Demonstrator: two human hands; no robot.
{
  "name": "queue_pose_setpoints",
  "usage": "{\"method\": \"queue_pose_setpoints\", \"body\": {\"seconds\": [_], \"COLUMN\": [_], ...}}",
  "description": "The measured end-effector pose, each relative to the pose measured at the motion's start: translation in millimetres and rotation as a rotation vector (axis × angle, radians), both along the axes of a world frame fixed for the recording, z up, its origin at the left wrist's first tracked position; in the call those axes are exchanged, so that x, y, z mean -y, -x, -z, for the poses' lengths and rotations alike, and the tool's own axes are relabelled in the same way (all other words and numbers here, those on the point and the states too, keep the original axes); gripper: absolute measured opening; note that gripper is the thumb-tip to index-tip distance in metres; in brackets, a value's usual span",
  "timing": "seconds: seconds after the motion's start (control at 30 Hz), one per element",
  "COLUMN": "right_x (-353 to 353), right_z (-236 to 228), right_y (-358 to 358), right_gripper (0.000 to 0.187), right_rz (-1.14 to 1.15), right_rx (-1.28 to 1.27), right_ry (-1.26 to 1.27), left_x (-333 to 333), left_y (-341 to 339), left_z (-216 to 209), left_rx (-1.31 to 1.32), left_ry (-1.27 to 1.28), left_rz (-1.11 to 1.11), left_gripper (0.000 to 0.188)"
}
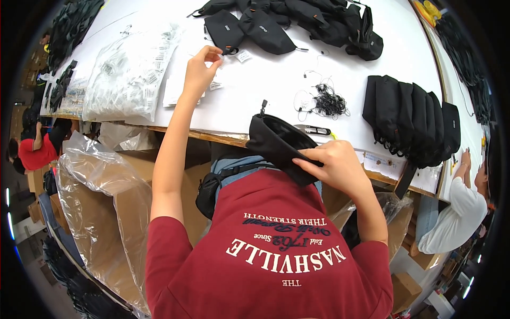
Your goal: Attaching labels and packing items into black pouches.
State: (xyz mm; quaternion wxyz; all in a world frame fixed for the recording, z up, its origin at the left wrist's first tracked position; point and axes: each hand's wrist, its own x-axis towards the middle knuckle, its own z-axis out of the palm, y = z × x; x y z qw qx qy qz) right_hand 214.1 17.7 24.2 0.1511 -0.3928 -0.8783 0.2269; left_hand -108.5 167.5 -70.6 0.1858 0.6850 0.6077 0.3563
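Note:
My right hand [333, 166] grips the rim of a black zip pouch [271, 142] at the table's front edge, thumb and fingers on either side of its wall. The pouch's mouth gapes and its zipper pull stands up at the far corner. My left hand [203, 69] reaches over the table with its fingers curled and a small gap between thumb and forefinger. Its fingertips are beside the lower corner of another black pouch [224, 32]; I see nothing held in them. A small white tag [243, 56] lies just right of them, and white label cards [178, 91] lie by the wrist.
More black pouches [319, 21] are heaped at the back, and a row of them [409, 114] stands at right. A tangle of black strings [330, 101] and a cutter [314, 129] lie mid-table. A clear bag of labels [127, 74] sits left; a plastic-lined carton [95, 212] stands below.

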Motion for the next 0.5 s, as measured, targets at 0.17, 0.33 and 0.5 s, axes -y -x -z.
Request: {"method": "queue_pose_setpoints", "body": {"seconds": [0.17,0.33,0.5], "right_x": [-7,-11,-10], "right_z": [-5,-10,-13], "right_y": [2,5,10], "right_gripper": [0.015,0.017,0.017], "right_rz": [0.038,0.02,0.062], "right_rx": [0.016,0.048,0.007], "right_ry": [-0.098,-0.238,-0.298], "left_x": [74,103,115], "left_y": [-68,-81,-75], "left_z": [-78,-85,-45], "left_rx": [0.55,0.13,0.839], "left_ry": [-0.078,-0.165,0.239], "left_rz": [0.432,0.504,0.3], "left_gripper": [0.023,0.039,0.063]}}
